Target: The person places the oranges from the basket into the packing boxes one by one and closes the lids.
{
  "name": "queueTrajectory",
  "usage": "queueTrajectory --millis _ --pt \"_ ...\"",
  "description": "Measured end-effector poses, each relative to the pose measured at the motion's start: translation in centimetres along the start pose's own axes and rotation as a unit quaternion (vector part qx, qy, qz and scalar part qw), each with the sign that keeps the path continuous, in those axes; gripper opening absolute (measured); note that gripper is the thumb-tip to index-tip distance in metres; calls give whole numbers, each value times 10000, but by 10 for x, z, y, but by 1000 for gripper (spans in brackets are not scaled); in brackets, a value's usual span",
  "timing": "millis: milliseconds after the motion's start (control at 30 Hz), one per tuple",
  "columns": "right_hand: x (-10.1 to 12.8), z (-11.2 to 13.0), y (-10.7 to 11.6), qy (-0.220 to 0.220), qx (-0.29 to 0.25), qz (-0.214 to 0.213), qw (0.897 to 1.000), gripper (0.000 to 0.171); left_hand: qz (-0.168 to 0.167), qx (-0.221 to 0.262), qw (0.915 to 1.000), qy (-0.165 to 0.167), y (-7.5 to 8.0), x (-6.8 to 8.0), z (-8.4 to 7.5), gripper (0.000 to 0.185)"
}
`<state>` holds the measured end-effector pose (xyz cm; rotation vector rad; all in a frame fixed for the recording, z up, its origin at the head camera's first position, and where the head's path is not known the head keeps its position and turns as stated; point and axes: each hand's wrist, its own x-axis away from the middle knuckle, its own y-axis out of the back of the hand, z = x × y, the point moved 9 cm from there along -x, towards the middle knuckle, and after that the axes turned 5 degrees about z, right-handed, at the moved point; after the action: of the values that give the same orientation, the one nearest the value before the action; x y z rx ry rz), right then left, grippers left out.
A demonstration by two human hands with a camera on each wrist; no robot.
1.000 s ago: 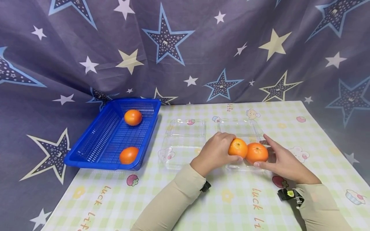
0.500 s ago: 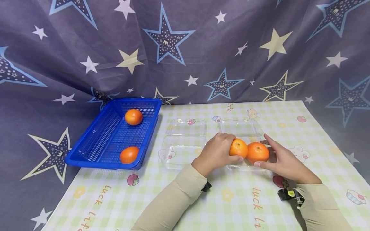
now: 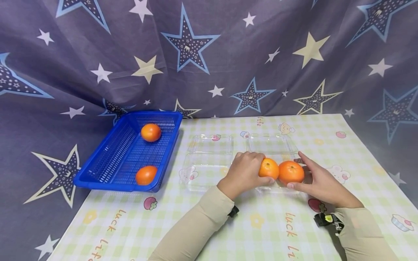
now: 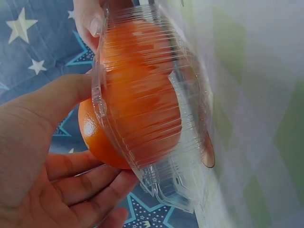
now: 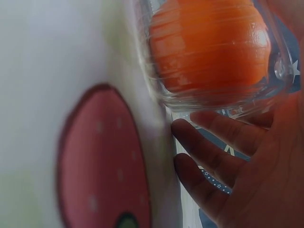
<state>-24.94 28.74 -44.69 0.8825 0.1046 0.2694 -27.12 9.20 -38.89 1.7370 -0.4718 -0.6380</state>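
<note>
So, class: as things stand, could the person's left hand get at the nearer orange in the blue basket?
Probably yes, but not at once. The left hand grips an orange in the clear tray, so it must let go first. The nearer orange lies uncovered in the open blue basket.

**Materials and finishes as inspected**

Clear ribbed plastic, glossy and thin, noted on the right clamshell tray (image 3: 272,143) and on its twin, the left clamshell tray (image 3: 209,152). Smooth, slightly shiny peel, finely dimpled, on the two oranges (image 3: 269,168) (image 3: 290,172) in the right tray. Perforated blue plastic, semi-gloss, on the basket (image 3: 107,159). Printed tablecloth (image 3: 261,224) smooth, with a faint sheen. Star-patterned backdrop (image 3: 209,54) matt woven cloth, creased. Sleeves (image 3: 196,228) matt knit fabric.
</note>
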Motion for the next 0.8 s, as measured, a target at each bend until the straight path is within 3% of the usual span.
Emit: queueTrajectory --millis 800 --pt "-1 -1 0 -24 81 -3 10000 124 64 -201 9997 124 -6 0 0 56"
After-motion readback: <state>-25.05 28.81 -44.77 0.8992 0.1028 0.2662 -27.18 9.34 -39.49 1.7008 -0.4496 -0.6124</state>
